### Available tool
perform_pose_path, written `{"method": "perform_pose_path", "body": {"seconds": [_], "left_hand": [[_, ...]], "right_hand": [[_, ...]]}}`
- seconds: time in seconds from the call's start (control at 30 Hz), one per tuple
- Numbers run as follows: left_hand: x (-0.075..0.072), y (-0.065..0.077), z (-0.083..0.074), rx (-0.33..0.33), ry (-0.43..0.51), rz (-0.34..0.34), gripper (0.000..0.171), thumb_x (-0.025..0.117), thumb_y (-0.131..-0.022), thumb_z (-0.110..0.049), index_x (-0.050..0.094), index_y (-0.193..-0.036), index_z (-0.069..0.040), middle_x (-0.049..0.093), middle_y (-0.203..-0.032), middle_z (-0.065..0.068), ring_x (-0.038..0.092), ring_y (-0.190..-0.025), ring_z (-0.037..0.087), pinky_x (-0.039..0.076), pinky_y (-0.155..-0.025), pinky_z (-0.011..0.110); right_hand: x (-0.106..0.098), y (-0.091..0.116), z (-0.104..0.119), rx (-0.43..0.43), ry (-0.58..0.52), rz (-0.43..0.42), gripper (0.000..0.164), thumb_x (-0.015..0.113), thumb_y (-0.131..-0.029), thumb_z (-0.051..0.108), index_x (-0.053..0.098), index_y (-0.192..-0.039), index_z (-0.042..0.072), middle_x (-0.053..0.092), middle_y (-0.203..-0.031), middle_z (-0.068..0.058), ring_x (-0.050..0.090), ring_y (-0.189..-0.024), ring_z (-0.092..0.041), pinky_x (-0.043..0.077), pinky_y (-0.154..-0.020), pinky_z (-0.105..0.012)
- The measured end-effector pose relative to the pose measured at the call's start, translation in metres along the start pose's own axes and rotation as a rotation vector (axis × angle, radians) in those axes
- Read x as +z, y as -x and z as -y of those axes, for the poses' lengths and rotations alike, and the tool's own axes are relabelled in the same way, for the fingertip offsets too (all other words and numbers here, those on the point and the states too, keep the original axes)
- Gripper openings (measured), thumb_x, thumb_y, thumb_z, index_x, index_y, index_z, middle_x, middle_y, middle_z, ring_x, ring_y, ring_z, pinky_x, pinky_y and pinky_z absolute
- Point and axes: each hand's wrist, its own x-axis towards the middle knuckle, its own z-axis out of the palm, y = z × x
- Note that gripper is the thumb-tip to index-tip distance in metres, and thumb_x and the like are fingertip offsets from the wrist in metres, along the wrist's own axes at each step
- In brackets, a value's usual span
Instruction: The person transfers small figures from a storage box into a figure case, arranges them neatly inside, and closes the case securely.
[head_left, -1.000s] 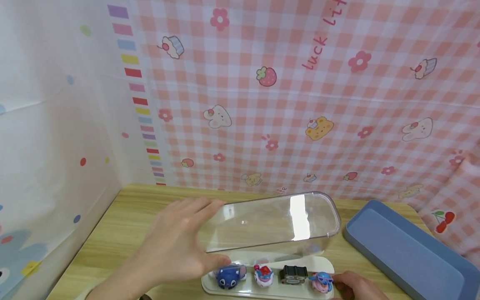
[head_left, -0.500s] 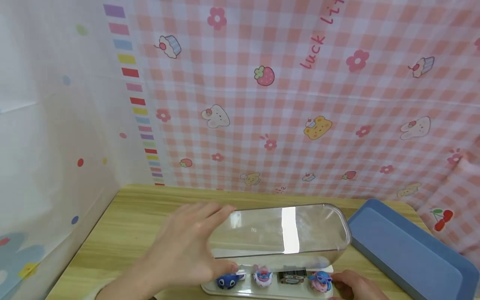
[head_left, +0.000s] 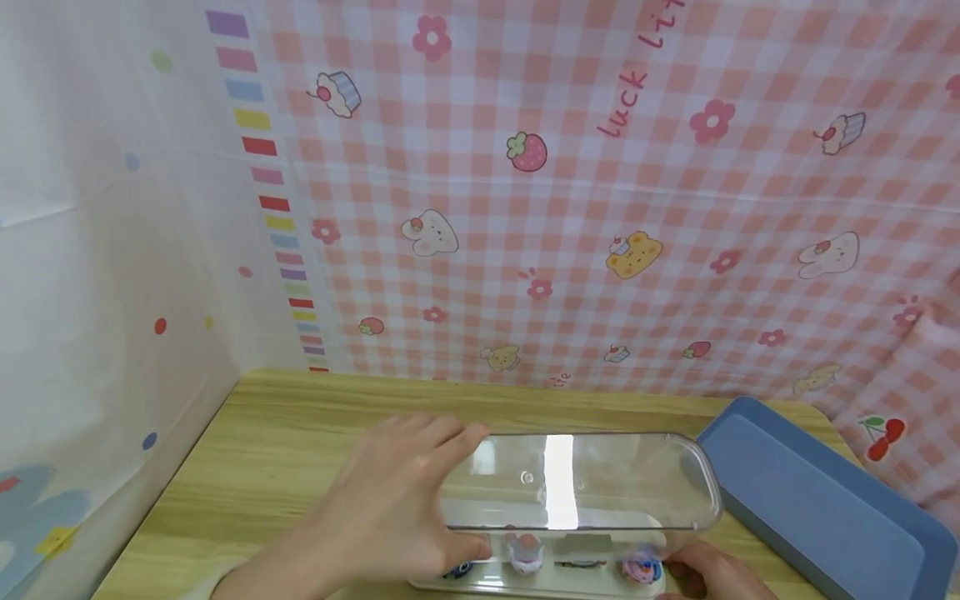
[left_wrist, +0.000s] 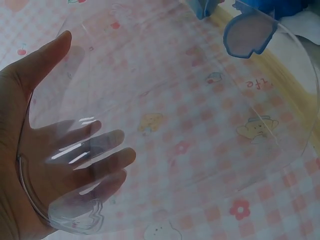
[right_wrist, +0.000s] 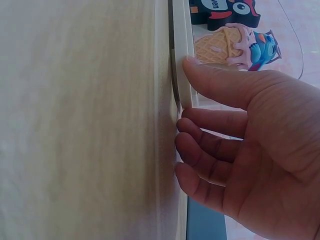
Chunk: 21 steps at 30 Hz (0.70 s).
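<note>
My left hand (head_left: 405,500) grips the left end of a clear plastic cover (head_left: 630,479), thumb at the front and fingers behind. The cover hangs over a long cream base (head_left: 540,581), overlapping it in the head view. Several small toy figures stand in a row on the base: a blue one (head_left: 459,570) partly behind my left thumb, a cupcake-like one (head_left: 525,560), a dark one (head_left: 583,564) and a blue figure in a pink ice-cream cone (right_wrist: 225,47). At the base's right end, my right hand (head_left: 712,573) holds its edge between thumb and index finger.
A shallow blue-grey tray (head_left: 825,492) lies at an angle on the right of the wooden table (head_left: 300,417). Behind the table hangs a pink checked cloth (head_left: 480,192); a white dotted cloth (head_left: 112,275) hangs along the left side.
My left hand has brought the clear cover down, nearer and to the right, so it now overlaps the toy figures. The right hand stays at the base's right end.
</note>
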Motion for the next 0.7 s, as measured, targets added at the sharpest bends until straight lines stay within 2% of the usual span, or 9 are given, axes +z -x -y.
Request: {"method": "perform_pose_path", "body": {"seconds": [0.17,0.27,0.4,0.5,0.7], "left_hand": [[0.003,-0.001,-0.002,0.02,-0.003,0.002,0.086,0.093,-0.057,-0.057,0.069,-0.129,-0.017,0.068,-0.11,-0.01,0.065,-0.103,0.013,0.056,-0.085,0.039],[0.005,-0.001,-0.003,0.025,-0.008,0.007,0.086,0.094,-0.057,-0.058,0.069,-0.129,-0.017,0.068,-0.109,-0.011,0.064,-0.101,0.013,0.056,-0.084,0.039],[0.007,-0.002,-0.003,0.026,-0.008,0.02,0.086,0.093,-0.058,-0.057,0.069,-0.13,-0.017,0.068,-0.111,-0.011,0.064,-0.102,0.014,0.056,-0.088,0.04],[0.008,-0.001,-0.004,0.021,0.002,0.033,0.086,0.093,-0.06,-0.057,0.068,-0.131,-0.016,0.068,-0.113,-0.01,0.064,-0.104,0.014,0.056,-0.09,0.041],[0.01,-0.001,-0.004,0.018,0.008,0.053,0.086,0.093,-0.061,-0.057,0.068,-0.132,-0.016,0.069,-0.115,-0.01,0.065,-0.104,0.015,0.056,-0.088,0.041]], "right_hand": [[0.0,0.0,0.003,0.055,-0.012,0.009,0.038,0.08,-0.093,0.035,0.069,-0.115,0.006,0.064,-0.098,0.008,0.05,-0.079,0.004,0.044,-0.065,-0.02],[0.0,0.0,0.005,0.074,-0.008,0.019,0.032,0.08,-0.093,0.034,0.069,-0.109,0.008,0.058,-0.085,0.01,0.048,-0.072,0.002,0.04,-0.06,-0.022],[-0.002,-0.001,0.009,0.107,-0.068,0.046,0.028,0.08,-0.093,0.032,0.07,-0.107,0.01,0.051,-0.076,0.009,0.046,-0.065,0.0,0.034,-0.055,-0.023],[-0.003,-0.001,0.011,0.124,-0.084,0.051,0.03,0.08,-0.094,0.032,0.071,-0.111,0.009,0.05,-0.075,0.008,0.046,-0.064,-0.001,0.033,-0.054,-0.024],[-0.003,0.0,0.01,0.129,-0.032,0.043,0.033,0.079,-0.094,0.034,0.072,-0.111,0.007,0.05,-0.073,0.011,0.045,-0.063,0.0,0.033,-0.055,-0.024]]}}
